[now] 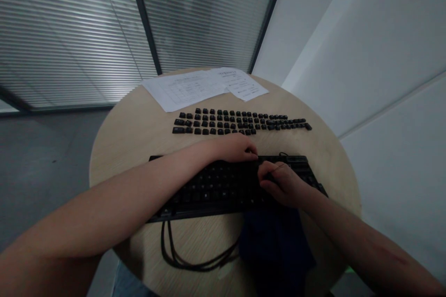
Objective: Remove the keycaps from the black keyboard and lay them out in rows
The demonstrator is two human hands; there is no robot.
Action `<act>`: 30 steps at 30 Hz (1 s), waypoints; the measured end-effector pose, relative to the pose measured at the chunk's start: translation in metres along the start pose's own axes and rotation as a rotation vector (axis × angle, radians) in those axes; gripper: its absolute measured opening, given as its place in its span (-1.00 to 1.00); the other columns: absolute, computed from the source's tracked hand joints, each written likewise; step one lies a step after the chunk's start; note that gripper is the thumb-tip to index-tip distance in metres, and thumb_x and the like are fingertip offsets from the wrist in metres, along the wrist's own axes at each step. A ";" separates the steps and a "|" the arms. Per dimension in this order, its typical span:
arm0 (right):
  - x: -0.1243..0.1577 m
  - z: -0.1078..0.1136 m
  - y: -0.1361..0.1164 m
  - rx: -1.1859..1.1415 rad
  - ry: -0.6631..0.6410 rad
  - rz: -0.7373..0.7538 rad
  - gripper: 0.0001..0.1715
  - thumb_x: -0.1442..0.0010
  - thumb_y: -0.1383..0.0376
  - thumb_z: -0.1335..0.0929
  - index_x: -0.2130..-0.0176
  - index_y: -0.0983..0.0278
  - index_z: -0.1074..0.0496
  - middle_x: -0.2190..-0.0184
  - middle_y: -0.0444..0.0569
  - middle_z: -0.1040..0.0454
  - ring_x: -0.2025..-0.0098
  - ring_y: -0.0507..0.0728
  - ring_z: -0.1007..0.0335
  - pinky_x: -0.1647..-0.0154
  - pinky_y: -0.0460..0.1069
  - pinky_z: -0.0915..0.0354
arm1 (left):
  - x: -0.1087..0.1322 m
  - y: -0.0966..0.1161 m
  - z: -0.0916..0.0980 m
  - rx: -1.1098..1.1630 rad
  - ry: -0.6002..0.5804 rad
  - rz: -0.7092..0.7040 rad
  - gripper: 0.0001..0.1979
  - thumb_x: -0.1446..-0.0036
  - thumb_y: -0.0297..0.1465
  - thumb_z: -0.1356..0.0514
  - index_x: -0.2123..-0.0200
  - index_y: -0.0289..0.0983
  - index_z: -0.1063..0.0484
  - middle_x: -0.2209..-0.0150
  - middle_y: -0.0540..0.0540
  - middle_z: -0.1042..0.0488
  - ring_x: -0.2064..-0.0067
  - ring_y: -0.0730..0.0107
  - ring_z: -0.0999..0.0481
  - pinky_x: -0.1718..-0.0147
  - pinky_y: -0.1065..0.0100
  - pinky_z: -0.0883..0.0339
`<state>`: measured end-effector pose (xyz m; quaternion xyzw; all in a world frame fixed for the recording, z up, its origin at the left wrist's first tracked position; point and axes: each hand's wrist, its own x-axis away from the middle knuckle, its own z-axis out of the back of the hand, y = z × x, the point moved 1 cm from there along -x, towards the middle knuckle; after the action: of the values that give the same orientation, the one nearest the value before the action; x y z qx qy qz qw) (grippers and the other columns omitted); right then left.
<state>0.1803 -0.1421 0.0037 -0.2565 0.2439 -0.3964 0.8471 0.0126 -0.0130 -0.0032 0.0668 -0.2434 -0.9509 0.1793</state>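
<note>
A black keyboard (209, 185) lies on the round table, partly covered by my forearm and both hands. Over its back edge reaches my left hand (239, 147), fingers curled downward and closed; their tips and anything in them are hidden. My right hand (284, 183) is closed above the right part of the keyboard, thumb and fingers pinched together. A thin line shows by its knuckles, too fine to name. Beyond the keyboard, several loose black keycaps (219, 125) are laid out in rows, close to my left hand.
Printed paper sheets (190, 89) lie at the far side of the wooden table (114, 148). A looped black cable (195, 267) and dark blue cloth (275, 246) are in front of the keyboard. A white wall (390, 102) stands at the right, blinds (69, 32) behind.
</note>
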 end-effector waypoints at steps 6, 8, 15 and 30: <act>0.006 -0.004 0.006 -0.127 0.097 -0.040 -0.75 -0.37 0.11 -0.30 0.32 0.17 -0.33 0.53 -0.15 -0.37 0.55 0.08 -0.27 0.49 -0.02 -0.19 | 0.001 0.003 0.002 0.018 -0.031 0.030 -0.73 -0.33 -0.30 -0.17 0.08 -0.19 -0.67 0.15 -0.09 -0.69 0.12 0.24 -0.62 0.12 0.32 -0.37; 0.008 -0.007 0.010 -0.276 0.171 -0.095 -0.68 -0.40 0.03 -0.28 0.31 0.17 -0.32 0.56 -0.19 -0.33 0.60 0.05 -0.22 0.57 -0.05 -0.16 | 0.003 0.004 0.003 0.015 -0.038 0.038 -0.73 -0.33 -0.31 -0.17 0.07 -0.19 -0.67 0.15 -0.09 -0.69 0.12 0.24 -0.62 0.12 0.32 -0.37; 0.004 -0.009 0.014 -0.582 0.554 -0.200 -0.53 -0.37 -0.14 -0.30 0.31 0.15 -0.22 0.60 -0.26 -0.31 0.71 -0.01 -0.20 0.69 -0.10 -0.15 | 0.005 0.003 0.007 0.065 0.025 -0.005 -0.76 -0.34 -0.35 -0.17 0.10 -0.22 -0.65 0.15 -0.08 -0.68 0.13 0.28 -0.61 0.12 0.34 -0.39; -0.003 0.007 0.017 -0.400 0.597 -0.244 -0.73 -0.43 0.09 -0.27 0.26 0.18 -0.27 0.62 -0.28 -0.31 0.62 -0.02 -0.22 0.58 -0.12 -0.15 | 0.013 0.021 0.021 0.353 0.254 -0.004 -0.86 -0.12 -0.36 -0.35 0.25 -0.28 -0.59 0.36 -0.01 -0.56 0.33 0.43 -0.54 0.37 0.45 -0.37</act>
<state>0.1924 -0.1291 -0.0008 -0.3172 0.5202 -0.4961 0.6187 0.0022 -0.0258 0.0248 0.2170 -0.3814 -0.8778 0.1921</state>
